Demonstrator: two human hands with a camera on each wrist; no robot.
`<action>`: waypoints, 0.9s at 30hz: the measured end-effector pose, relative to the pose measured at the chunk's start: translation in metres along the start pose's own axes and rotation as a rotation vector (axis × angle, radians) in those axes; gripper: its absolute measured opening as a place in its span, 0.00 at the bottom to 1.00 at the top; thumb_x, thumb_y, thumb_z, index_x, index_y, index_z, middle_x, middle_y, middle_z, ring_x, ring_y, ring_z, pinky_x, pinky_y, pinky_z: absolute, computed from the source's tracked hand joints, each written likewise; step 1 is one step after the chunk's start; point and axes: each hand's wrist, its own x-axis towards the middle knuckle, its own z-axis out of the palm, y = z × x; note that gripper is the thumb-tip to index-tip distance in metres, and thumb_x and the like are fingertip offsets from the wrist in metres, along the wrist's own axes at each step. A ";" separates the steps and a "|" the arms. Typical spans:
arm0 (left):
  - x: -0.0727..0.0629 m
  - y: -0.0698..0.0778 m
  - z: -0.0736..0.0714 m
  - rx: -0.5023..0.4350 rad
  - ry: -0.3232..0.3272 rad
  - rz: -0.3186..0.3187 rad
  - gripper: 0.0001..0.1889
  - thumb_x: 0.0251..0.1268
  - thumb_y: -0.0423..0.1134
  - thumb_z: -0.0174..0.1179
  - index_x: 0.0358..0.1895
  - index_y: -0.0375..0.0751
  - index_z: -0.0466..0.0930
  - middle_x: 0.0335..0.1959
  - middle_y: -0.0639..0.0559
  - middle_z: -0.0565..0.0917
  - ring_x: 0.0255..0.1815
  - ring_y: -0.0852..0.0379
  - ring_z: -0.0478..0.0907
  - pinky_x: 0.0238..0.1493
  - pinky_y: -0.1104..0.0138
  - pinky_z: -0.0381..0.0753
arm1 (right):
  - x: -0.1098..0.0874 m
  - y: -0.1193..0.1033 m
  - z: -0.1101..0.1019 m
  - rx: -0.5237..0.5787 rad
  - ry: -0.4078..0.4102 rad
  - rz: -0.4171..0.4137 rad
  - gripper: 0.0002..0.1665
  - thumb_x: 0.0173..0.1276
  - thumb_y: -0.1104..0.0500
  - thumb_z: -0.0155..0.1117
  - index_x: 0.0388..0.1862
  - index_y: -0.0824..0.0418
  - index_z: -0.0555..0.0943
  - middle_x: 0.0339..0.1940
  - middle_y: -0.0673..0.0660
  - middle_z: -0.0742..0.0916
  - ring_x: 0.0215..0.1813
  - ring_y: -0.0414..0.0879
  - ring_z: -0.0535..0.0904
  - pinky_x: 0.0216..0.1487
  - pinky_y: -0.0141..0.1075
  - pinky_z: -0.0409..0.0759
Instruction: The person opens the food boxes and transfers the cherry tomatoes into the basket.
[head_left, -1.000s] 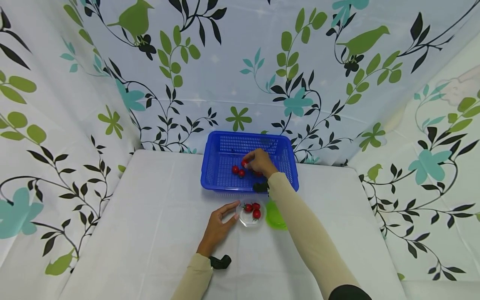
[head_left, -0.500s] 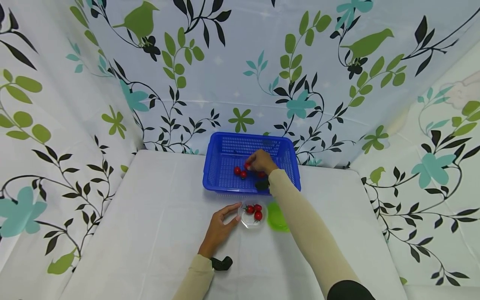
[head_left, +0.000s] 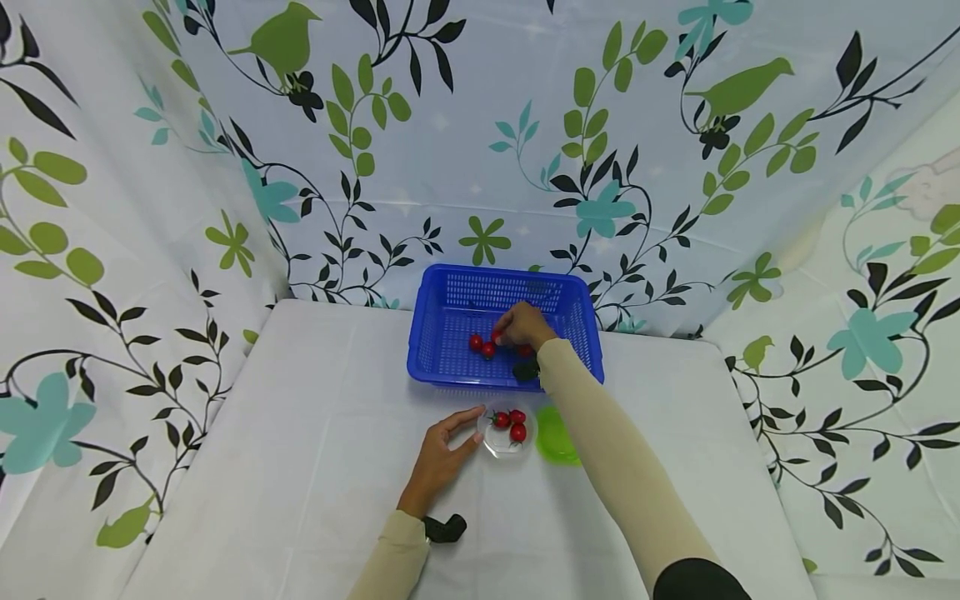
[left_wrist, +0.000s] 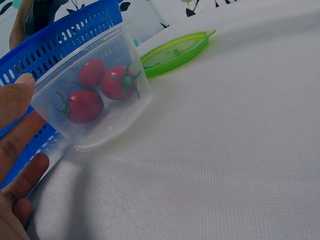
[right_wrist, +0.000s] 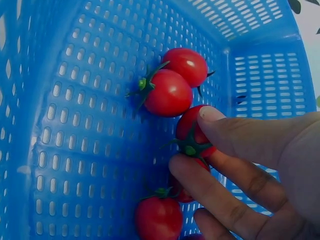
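Observation:
My left hand (head_left: 438, 457) holds the near-left side of a clear plastic container (left_wrist: 110, 117), its thumb and fingertips at the rim and wall. Three cherry tomatoes (left_wrist: 86, 106) with green stems lie inside the upright container. Over a blue plastic basket (head_left: 423, 333), my right hand (head_left: 525, 325) reaches in. Its thumb and index finger pinch a cherry tomato (right_wrist: 189, 127), seen in the right wrist view. Two more tomatoes (right_wrist: 168, 93) lie beside that one on the basket floor, and others (right_wrist: 159, 218) sit under and below the fingers, partly hidden.
A green lid (left_wrist: 177, 52) lies flat on the white-covered table (head_left: 337, 467), right of the container and partly under the right forearm. The basket stands at the table's back edge, before a leaf-and-bird patterned curtain (head_left: 450, 150).
My right hand has shifted slightly right and down in the basket, with its fingers closing on a tomato. My left hand stays at the container. The head view has tilted a little.

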 end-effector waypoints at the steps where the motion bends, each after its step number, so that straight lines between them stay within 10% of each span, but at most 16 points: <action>1: 0.000 0.000 0.000 0.002 0.000 0.002 0.22 0.75 0.36 0.67 0.69 0.53 0.82 0.72 0.58 0.82 0.79 0.52 0.73 0.85 0.48 0.61 | 0.000 0.000 0.000 -0.001 -0.001 0.000 0.16 0.67 0.63 0.78 0.53 0.60 0.92 0.52 0.60 0.93 0.51 0.53 0.90 0.61 0.47 0.88; 11: 0.001 -0.001 -0.001 -0.003 -0.003 0.012 0.22 0.75 0.37 0.67 0.69 0.52 0.82 0.71 0.58 0.83 0.79 0.54 0.73 0.85 0.50 0.62 | -0.009 -0.007 -0.010 0.011 0.013 -0.034 0.18 0.69 0.65 0.75 0.57 0.59 0.90 0.58 0.59 0.91 0.60 0.55 0.87 0.66 0.49 0.85; 27: 0.001 -0.003 -0.003 0.003 -0.016 0.023 0.23 0.75 0.42 0.68 0.70 0.49 0.81 0.71 0.58 0.83 0.77 0.56 0.75 0.83 0.58 0.65 | -0.089 -0.046 -0.043 0.063 0.214 -0.262 0.17 0.74 0.54 0.74 0.60 0.52 0.90 0.61 0.54 0.91 0.61 0.53 0.88 0.66 0.51 0.85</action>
